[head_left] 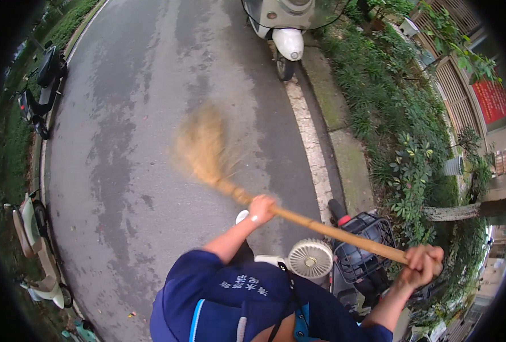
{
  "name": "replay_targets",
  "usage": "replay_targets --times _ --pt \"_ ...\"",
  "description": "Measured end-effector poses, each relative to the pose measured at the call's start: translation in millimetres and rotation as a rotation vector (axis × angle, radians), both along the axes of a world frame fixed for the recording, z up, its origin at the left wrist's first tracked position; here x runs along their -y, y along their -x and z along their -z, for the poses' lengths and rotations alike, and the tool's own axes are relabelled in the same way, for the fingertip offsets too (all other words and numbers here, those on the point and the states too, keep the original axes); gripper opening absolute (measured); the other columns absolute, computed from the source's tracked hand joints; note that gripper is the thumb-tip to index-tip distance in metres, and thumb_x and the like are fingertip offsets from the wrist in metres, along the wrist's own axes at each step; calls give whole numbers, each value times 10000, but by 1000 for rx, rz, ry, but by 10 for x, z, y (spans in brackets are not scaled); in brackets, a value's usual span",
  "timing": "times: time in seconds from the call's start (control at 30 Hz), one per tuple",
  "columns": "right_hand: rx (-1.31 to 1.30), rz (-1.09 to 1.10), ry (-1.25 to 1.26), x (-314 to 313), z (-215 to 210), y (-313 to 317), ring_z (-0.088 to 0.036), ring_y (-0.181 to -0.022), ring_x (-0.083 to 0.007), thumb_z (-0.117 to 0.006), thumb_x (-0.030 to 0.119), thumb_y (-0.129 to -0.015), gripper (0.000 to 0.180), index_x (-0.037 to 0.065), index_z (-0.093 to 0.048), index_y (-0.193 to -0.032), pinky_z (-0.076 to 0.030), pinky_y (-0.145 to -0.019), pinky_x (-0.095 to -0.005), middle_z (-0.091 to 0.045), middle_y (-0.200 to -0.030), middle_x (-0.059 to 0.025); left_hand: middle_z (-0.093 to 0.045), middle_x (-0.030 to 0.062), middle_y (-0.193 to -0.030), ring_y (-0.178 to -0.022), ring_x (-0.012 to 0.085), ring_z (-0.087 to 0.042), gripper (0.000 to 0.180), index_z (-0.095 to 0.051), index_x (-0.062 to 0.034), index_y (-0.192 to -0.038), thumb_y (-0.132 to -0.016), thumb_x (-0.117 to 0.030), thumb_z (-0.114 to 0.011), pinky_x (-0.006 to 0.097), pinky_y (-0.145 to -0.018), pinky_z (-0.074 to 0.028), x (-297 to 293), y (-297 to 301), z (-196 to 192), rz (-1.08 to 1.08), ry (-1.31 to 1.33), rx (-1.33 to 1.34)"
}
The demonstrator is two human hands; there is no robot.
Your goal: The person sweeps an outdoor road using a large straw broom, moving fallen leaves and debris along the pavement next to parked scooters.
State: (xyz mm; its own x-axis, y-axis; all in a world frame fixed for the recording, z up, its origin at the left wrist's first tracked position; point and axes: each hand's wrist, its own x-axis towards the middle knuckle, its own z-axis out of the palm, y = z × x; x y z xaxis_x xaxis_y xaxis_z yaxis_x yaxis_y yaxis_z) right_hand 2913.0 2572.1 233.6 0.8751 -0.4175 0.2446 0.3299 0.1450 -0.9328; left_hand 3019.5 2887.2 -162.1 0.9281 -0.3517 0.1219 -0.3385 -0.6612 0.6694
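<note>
A straw broom with a long bamboo handle (pixel 332 231) slants across the view from lower right to upper left. My left hand (pixel 262 210) is closed around the handle just below the bound neck. Near its other end, my right hand (pixel 425 265) grips the same handle. The broom's bristles (pixel 202 142) are blurred and fan out over the grey road; whether they touch it, I cannot tell. A small white fan (pixel 310 259) hangs in front of my dark blue top, below the handle.
A scooter's black wire basket (pixel 362 244) stands close on my right, partly under the handle. Ahead, a white scooter (pixel 287 44) is parked by the curb (pixel 348 162). Shrubs (pixel 401 114) line the right side. More scooters (pixel 41 245) stand along the left road edge.
</note>
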Motion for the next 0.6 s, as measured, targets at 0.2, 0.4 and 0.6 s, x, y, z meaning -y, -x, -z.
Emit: replay_targets --times 0.2,0.4,0.6 --pt "-246 -165 -370 -763 1018 -1183 -387 -491 -122 -589 41 -769 112 103 -529 -841 -464 -598 -380 -362 -548 12 -659 110 -723 -730 284 -649 161 -703 -166 -743 -629 -269 -655 402 -749 -487 -1846 220 -120 -178 -487 -520" --pt "108 -2 -335 -6 424 -1589 -266 -458 -50 -509 -3 -800 124 84 -449 -865 -268 -445 -203 -317 -604 27 -616 76 -684 -725 263 -608 223 -665 -145 -693 -562 -315 -727 405 -714 -467 -1356 -1183 -940 -126 -216 -98" --pt "481 -32 99 -1037 -377 -2442 -392 -510 -141 -477 51 -783 16 46 -477 -769 -371 -548 -324 -291 -503 3 -612 33 -745 -797 249 -598 151 -627 -157 -713 -612 -255 -683 396 -749 -441 -539 -3479 -1078 95 -22 144"
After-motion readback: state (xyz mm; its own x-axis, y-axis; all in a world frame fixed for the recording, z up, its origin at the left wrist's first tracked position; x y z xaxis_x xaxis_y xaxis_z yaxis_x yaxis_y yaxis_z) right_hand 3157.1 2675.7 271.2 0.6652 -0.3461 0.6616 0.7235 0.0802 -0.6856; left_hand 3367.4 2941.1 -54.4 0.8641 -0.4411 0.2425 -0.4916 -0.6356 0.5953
